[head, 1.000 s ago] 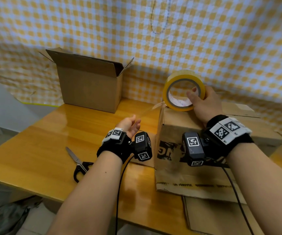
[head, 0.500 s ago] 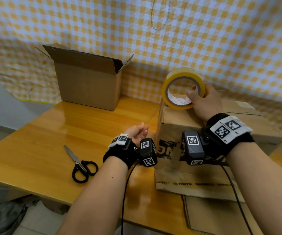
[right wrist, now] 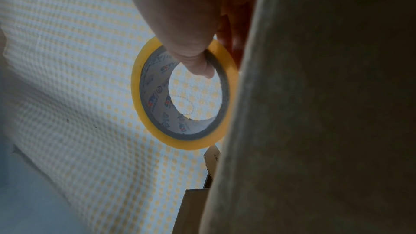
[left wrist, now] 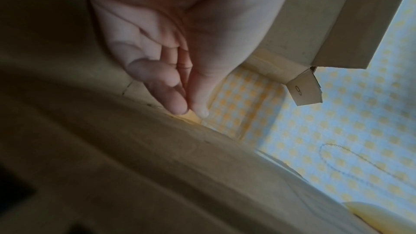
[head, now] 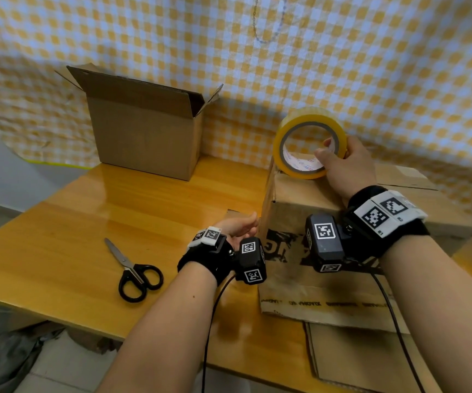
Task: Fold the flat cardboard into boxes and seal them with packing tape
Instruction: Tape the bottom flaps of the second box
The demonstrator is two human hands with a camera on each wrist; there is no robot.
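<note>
A folded cardboard box with black print stands on flat cardboard at the table's right. My right hand grips the yellow packing tape roll, thumb through its core, and holds it upright on the box's top left corner. My left hand is low against the box's left side. In the left wrist view its thumb and fingertips pinch the tape end against the cardboard, and a clear tape strip runs from them toward the roll.
A second box stands at the back left with its top flaps open. Black-handled scissors lie on the wooden table left of my left wrist. Flat cardboard sticks out under the box. A checked cloth hangs behind.
My left hand has come down and right with the pulled-out tape end, from mid-air left of the box to its left side. The right hand and roll stay put.
</note>
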